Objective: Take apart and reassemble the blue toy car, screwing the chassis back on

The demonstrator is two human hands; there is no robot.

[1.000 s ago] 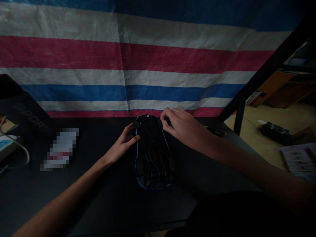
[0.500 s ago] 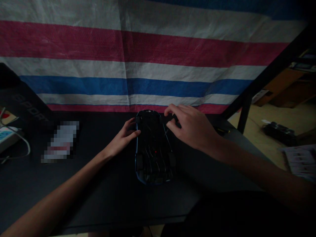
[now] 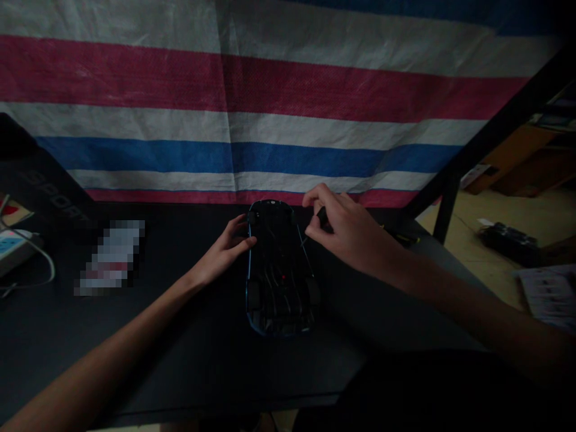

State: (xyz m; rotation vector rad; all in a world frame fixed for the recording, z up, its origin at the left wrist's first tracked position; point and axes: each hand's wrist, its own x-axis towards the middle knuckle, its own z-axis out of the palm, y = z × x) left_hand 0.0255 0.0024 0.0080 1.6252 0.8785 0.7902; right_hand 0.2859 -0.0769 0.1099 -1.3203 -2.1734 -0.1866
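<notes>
A toy car [image 3: 281, 270] lies upside down on the dark table [image 3: 189, 360], its black underside with a small red dot facing up and blue edges showing. My left hand [image 3: 229, 245] rests against the car's left side, thumb on the edge and fingers partly hidden beside it. To the right of the car, my right hand [image 3: 337, 225] is closed around a small dark tool [image 3: 321, 215], which looks like a screwdriver. Its thin shaft points down and left to the car's right edge; whether the tip touches is too dark to tell.
A blurred-out flat object [image 3: 112, 255] lies on the left of the table, near a white power strip [image 3: 17, 247] with a cable. Behind my right hand is a dark item with yellow parts [image 3: 405, 237]. A striped sheet [image 3: 270, 90] hangs behind.
My right hand has shifted and turned slightly, with its index finger a little higher, so more of the tool's dark handle shows. The car and my left hand have stayed in place.
</notes>
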